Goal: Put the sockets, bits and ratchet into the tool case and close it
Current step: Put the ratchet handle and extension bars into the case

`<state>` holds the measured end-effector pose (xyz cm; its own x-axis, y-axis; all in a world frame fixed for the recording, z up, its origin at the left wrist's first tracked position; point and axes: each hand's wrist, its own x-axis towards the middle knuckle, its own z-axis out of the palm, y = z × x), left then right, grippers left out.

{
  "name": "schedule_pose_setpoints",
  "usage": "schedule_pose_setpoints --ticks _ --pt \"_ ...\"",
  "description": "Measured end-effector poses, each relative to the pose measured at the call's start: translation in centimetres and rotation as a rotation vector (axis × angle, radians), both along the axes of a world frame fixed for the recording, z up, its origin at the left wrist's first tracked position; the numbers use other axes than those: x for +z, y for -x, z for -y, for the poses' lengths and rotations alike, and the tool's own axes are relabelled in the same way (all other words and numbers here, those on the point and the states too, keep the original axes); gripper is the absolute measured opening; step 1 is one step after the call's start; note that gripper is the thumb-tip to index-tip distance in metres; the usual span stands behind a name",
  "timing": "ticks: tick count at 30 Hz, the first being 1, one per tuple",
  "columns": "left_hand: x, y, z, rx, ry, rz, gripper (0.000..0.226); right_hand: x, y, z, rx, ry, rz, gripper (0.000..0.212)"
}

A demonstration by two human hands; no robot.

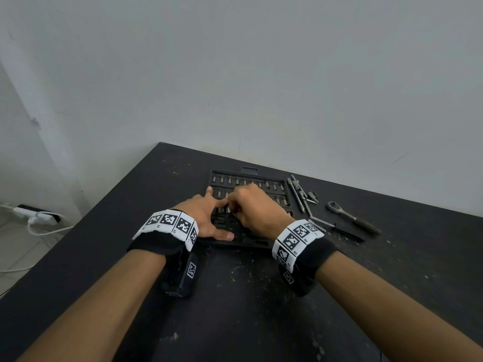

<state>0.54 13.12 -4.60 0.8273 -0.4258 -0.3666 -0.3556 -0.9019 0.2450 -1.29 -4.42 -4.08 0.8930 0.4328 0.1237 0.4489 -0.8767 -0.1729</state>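
Filling the case is the step in hand: the right hand (254, 207), fingers curled over the middle rows, seems to pinch a small bit, though what it holds is too small to tell. The left hand (209, 218) lies spread flat on the tool case (236, 242), steadying it. Bits (244, 182) fill the far rows at twelve o'clock. At three o'clock the ratchet (351, 217) and extension bars (298, 193) wait; next, seat this piece squarely.

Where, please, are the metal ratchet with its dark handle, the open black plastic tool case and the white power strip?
ratchet (351, 217), head view, on its handle shaft.
tool case (248, 177), head view, far rim.
power strip (36, 215), head view, white body.
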Motion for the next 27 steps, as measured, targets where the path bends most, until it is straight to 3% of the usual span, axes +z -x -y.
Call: schedule_pose_setpoints --ticks 4,7,12,18,21,23,27 --pt "-0.1 0.0 0.1 0.010 -0.005 0.000 0.111 0.4 -0.6 0.7 -0.129 -0.126 -0.072 0.026" --pt "-0.2 -0.1 0.1 0.010 -0.008 -0.007 0.111 0.0 -0.4 1.2 -0.171 -0.184 -0.095 0.017" --pt "-0.2 -0.2 0.1 0.017 -0.011 -0.013 0.112 -0.3 -0.2 1.1 -0.207 -0.171 -0.087 0.009" --pt "-0.2 -0.2 0.2 0.016 -0.017 -0.010 0.111 -0.1 0.1 0.1 -0.155 -0.002 -0.039 0.017" --pt "-0.1 -0.1 0.2 0.015 -0.020 -0.010 0.112 0.9 -0.3 1.1 -0.134 -0.067 -0.220 0.008" --pt "0.1 -0.1 0.3 0.015 -0.021 -0.013 0.112 1.9 -0.4 2.5 -0.160 -0.125 -0.341 0.019" --pt "0.3 -0.1 0.3 0.018 -0.030 -0.019 0.112 2.2 0.0 4.7 -0.287 -0.248 -0.281 0.043"
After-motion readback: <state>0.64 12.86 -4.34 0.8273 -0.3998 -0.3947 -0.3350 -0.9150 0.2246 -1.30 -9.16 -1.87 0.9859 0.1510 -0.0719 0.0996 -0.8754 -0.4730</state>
